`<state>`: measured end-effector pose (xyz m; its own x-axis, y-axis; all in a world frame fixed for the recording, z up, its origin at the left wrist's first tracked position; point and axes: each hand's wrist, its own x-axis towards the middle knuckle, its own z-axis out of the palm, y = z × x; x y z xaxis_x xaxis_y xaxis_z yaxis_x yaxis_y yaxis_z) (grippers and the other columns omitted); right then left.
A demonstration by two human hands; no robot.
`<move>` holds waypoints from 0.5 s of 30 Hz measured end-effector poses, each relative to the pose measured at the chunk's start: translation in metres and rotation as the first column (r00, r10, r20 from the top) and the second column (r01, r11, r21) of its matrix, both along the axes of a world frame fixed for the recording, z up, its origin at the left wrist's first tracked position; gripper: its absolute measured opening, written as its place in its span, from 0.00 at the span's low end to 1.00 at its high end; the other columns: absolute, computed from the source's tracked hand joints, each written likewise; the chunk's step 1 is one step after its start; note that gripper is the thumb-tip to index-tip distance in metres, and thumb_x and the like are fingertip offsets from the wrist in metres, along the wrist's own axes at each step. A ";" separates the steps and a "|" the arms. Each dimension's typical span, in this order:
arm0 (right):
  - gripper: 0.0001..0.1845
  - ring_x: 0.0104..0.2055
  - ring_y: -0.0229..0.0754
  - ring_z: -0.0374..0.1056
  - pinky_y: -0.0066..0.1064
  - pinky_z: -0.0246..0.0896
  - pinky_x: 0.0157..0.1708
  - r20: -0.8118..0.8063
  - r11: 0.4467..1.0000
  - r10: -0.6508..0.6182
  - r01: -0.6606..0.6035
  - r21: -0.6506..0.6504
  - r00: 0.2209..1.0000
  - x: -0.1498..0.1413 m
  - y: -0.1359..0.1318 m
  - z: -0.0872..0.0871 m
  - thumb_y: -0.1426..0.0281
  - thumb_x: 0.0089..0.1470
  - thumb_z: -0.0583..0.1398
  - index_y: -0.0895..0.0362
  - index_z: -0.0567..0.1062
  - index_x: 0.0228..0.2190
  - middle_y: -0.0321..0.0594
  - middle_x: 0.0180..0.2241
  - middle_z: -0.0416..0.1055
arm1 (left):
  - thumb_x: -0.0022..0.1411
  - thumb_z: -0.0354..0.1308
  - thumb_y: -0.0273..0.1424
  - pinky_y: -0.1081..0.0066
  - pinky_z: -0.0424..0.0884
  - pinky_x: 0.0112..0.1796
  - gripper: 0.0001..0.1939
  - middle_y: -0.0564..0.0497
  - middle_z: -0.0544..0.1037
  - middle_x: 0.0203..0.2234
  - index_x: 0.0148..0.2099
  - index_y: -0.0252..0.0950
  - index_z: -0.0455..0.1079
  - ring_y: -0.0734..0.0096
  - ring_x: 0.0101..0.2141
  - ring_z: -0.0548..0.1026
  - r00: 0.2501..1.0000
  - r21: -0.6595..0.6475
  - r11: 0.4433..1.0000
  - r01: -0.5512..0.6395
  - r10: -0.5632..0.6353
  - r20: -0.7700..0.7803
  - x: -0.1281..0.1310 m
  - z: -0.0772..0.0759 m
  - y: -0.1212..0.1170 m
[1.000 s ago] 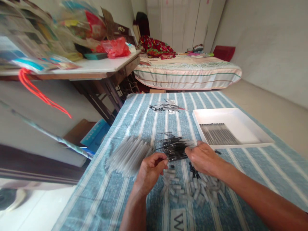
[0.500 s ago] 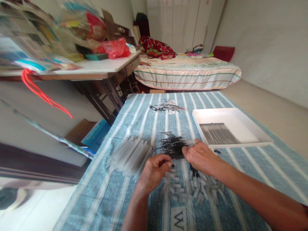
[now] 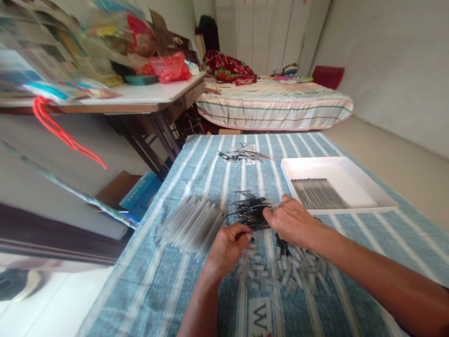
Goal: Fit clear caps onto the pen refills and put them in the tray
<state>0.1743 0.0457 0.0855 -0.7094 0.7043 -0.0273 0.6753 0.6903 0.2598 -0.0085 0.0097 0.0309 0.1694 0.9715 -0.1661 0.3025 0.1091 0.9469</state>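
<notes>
Black rods [image 3: 251, 210] lie crosswise at my right hand [image 3: 293, 222]; it and my left hand [image 3: 227, 245] pinch nearly closed, contents unclear.

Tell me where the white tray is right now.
In the head view, the white tray sits on the striped cloth, toward the right side, just beyond the right hand.

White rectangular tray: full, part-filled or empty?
Part-filled. A row of slim grey sticks with dark ends lies along the left side of the shallow white tray; bare white floor shows beside them.
</notes>
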 end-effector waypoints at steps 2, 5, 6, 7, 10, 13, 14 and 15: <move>0.07 0.23 0.45 0.70 0.34 0.49 0.33 0.001 1.000 -0.023 0.023 -0.015 1.000 0.002 0.001 0.001 0.81 0.44 0.55 0.60 0.67 0.29 0.46 0.21 0.73 | 0.53 0.56 0.32 0.76 0.59 0.19 0.08 0.54 0.72 0.16 0.33 0.33 0.72 0.78 0.16 0.63 0.998 -0.050 0.999 -0.001 0.005 0.066 0.000 0.001 -0.001; 0.07 0.23 0.45 0.69 0.35 0.48 0.33 -0.008 1.000 -0.023 0.023 -0.009 1.000 0.004 0.001 0.001 0.81 0.45 0.55 0.60 0.67 0.29 0.46 0.21 0.73 | 0.53 0.57 0.32 0.77 0.58 0.19 0.08 0.54 0.72 0.16 0.33 0.32 0.72 0.78 0.15 0.63 0.992 -0.099 0.995 0.007 0.006 0.128 0.001 0.002 -0.001; 0.06 0.23 0.44 0.69 0.35 0.48 0.33 -0.015 1.000 -0.011 0.011 -0.003 1.000 0.003 -0.001 0.001 0.81 0.46 0.55 0.60 0.67 0.29 0.45 0.21 0.73 | 0.53 0.57 0.32 0.77 0.58 0.18 0.08 0.54 0.72 0.16 0.33 0.32 0.72 0.78 0.15 0.62 0.992 -0.101 0.995 0.004 0.009 0.129 0.002 0.002 -0.001; 0.06 0.23 0.44 0.68 0.35 0.48 0.33 -0.023 1.000 0.005 -0.005 0.004 1.000 0.002 -0.002 0.000 0.81 0.46 0.55 0.60 0.67 0.29 0.45 0.21 0.73 | 0.52 0.57 0.32 0.77 0.58 0.18 0.08 0.54 0.72 0.15 0.33 0.32 0.72 0.78 0.15 0.62 0.992 -0.098 0.995 -0.003 0.015 0.122 0.003 0.002 0.000; 0.06 0.22 0.43 0.67 0.35 0.48 0.33 -0.050 0.997 0.067 -0.065 0.044 0.996 -0.005 -0.010 -0.001 0.80 0.48 0.54 0.59 0.67 0.28 0.44 0.21 0.72 | 0.52 0.57 0.31 0.77 0.57 0.18 0.07 0.54 0.72 0.15 0.32 0.32 0.73 0.78 0.15 0.62 0.994 -0.073 0.997 -0.024 0.032 0.100 0.007 0.002 0.000; 0.07 0.22 0.41 0.65 0.36 0.47 0.34 -0.143 0.983 0.156 -0.139 0.122 0.977 -0.010 -0.019 0.001 0.79 0.52 0.52 0.60 0.68 0.27 0.41 0.19 0.70 | 0.53 0.57 0.30 0.77 0.57 0.19 0.06 0.55 0.71 0.16 0.31 0.32 0.73 0.79 0.16 0.62 0.988 -0.034 0.999 -0.018 0.023 0.153 0.009 0.003 0.000; 0.08 0.22 0.41 0.64 0.36 0.47 0.34 -0.199 0.975 0.189 -0.159 0.154 0.962 -0.010 -0.022 0.002 0.79 0.54 0.51 0.60 0.69 0.28 0.40 0.19 0.70 | 0.53 0.58 0.30 0.77 0.57 0.19 0.06 0.55 0.71 0.16 0.30 0.32 0.73 0.79 0.17 0.62 0.981 -0.023 0.999 -0.022 0.026 0.192 0.010 0.004 -0.001; 0.09 0.23 0.41 0.64 0.35 0.48 0.34 -0.262 0.969 0.212 -0.167 0.182 0.942 -0.008 -0.023 0.003 0.78 0.55 0.50 0.60 0.70 0.29 0.39 0.19 0.69 | 0.53 0.58 0.30 0.77 0.58 0.19 0.05 0.55 0.71 0.16 0.30 0.32 0.73 0.79 0.17 0.62 0.970 -0.016 0.999 -0.037 0.040 0.238 0.010 0.005 -0.001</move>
<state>0.1658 0.0223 0.0885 -0.7938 0.5357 0.2880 0.5963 0.7788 0.1947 0.0012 0.0087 0.0363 0.1682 0.9762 -0.1368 0.0638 0.1277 0.9898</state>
